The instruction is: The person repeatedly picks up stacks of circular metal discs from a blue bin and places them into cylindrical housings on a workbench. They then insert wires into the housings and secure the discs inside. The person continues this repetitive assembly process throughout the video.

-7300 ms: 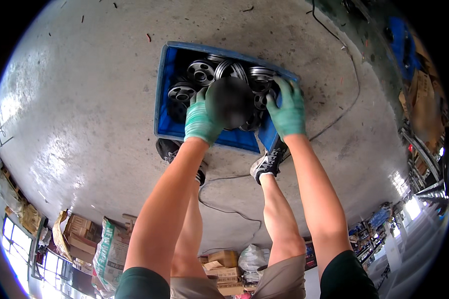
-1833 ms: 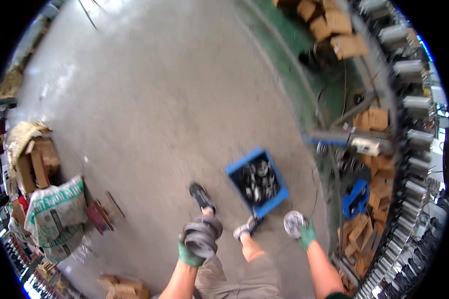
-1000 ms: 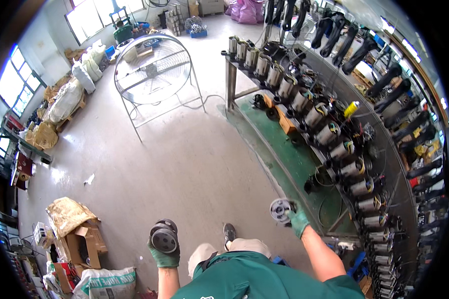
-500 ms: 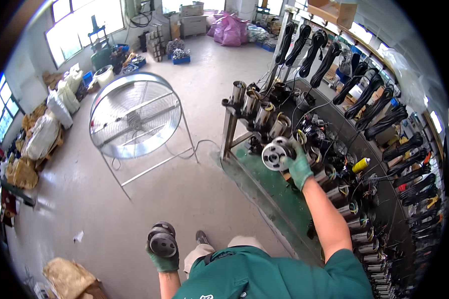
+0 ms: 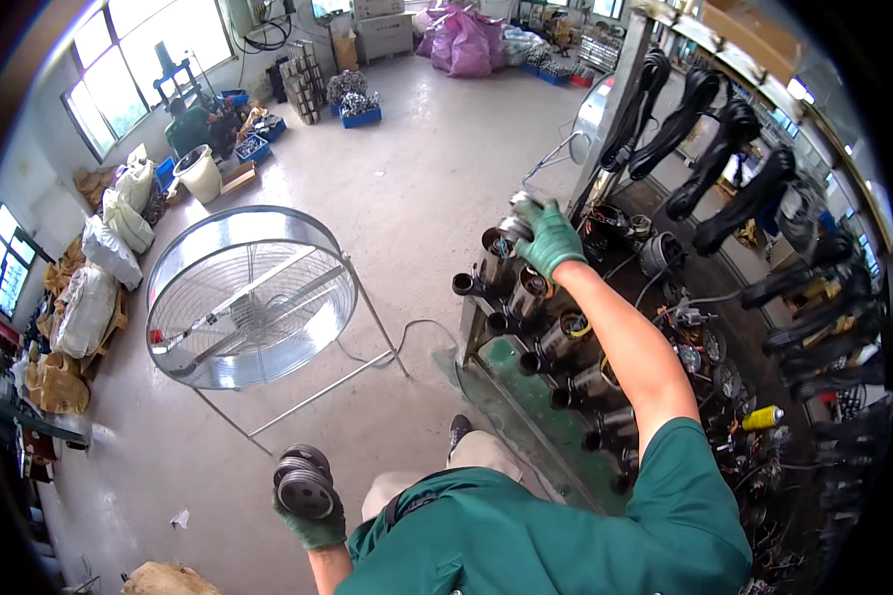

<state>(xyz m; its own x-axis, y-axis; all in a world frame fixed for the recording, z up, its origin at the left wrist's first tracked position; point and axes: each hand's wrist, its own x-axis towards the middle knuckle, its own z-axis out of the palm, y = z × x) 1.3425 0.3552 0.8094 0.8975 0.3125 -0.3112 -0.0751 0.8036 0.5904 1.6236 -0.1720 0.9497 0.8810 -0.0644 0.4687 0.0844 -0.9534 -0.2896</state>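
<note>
My left hand (image 5: 317, 528), in a green glove, grips a stack of grey metal pulleys (image 5: 306, 488) low over the floor. Out over the bench's far end reaches my right hand (image 5: 550, 242), also gloved in green. Its fingers are closed round a shiny metal pulley (image 5: 513, 227), seen nearly edge-on and partly hidden by the glove. Just below that pulley stands a cylindrical motor housing (image 5: 494, 260), open at the top. I cannot tell whether the two touch. More steel housings (image 5: 566, 337) with wires inside line the bench edge towards me.
A big round floor fan (image 5: 253, 302) stands left of the bench. Black cable coils (image 5: 700, 183) hang from the rack over the bench. Loose motor parts and a yellow spray can (image 5: 762, 417) lie on the bench. White sacks (image 5: 87, 297) line the left wall.
My right hand has moved forward to the bench's far end, its pulley now turned edge-on. My left hand still holds its pulley stack. The view has shifted as my body moved.
</note>
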